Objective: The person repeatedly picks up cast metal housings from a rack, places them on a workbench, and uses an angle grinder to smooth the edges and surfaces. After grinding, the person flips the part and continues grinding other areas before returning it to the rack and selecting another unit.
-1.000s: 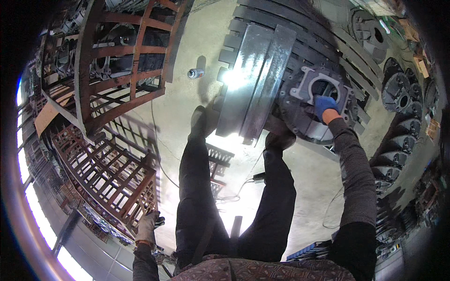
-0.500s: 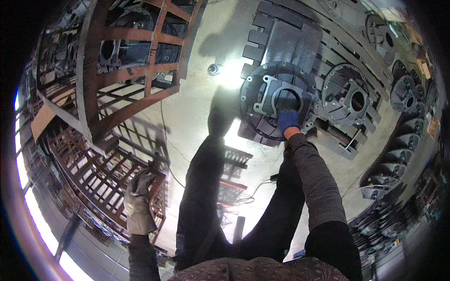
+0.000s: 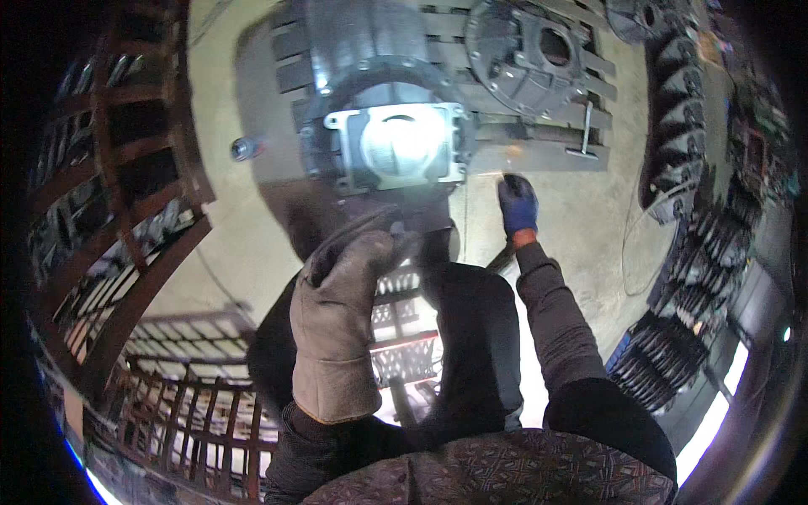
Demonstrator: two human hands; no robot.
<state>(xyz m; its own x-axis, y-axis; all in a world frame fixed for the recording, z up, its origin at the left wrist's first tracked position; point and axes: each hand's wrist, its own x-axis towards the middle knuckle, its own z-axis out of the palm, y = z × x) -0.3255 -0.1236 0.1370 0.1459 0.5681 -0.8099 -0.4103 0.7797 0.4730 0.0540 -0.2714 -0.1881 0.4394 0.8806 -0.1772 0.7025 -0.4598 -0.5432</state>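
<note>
A large round metal housing [image 3: 318, 147] with a bolt-hole rim lies in front of me. Its raised square flange [image 3: 353, 160] is brightly lit and has a big round opening in the middle. My left hand [image 3: 341, 303], in a thick tan work glove, is just on the near side of the flange. Its fingers point toward the housing and look apart, partly in shadow. To the right of the housing is my right hand [image 3: 518, 206], in a blue glove with dark fingertips and an orange cuff. Its fingers are curled; what they hold, if anything, is hidden.
A second housing [image 3: 526, 63] lies on a slatted pallet [image 3: 602, 88], with a T-handled bar [image 3: 587, 135] at its near edge. Rusty metal racks [image 3: 143, 202] stand at left. A small round metal part [image 3: 244, 149] sits on the floor. Several castings [image 3: 680, 114] line the right.
My right hand has drawn back out of the housing's opening to its right side. My left hand has come from the lower left rack to the housing's near side. The view has shifted.
</note>
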